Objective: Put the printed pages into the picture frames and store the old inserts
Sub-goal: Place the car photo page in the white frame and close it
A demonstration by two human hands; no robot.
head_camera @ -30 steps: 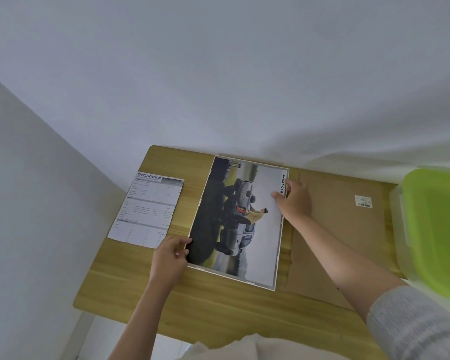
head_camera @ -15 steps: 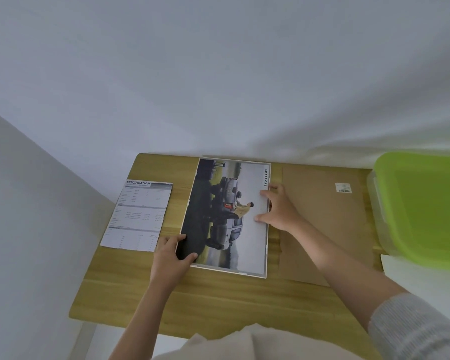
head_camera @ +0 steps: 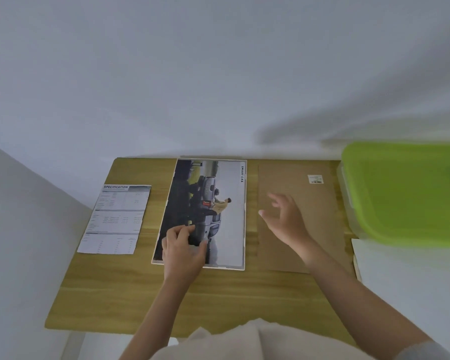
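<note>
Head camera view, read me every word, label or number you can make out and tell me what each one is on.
"SMART CAR" on the car poster, near its far right corner; the last letter is blurry.
"SPECIFICATION" heads the printed sheet; the table text below it is too small to read.
The white sticker on the cardboard backing has a barcode and print, too small to read.

Wooden desk (head_camera: 146, 289) before me against a pale wall (head_camera: 192, 74), clear plastic box with a lime-green lid (head_camera: 405, 193) at my right
</note>
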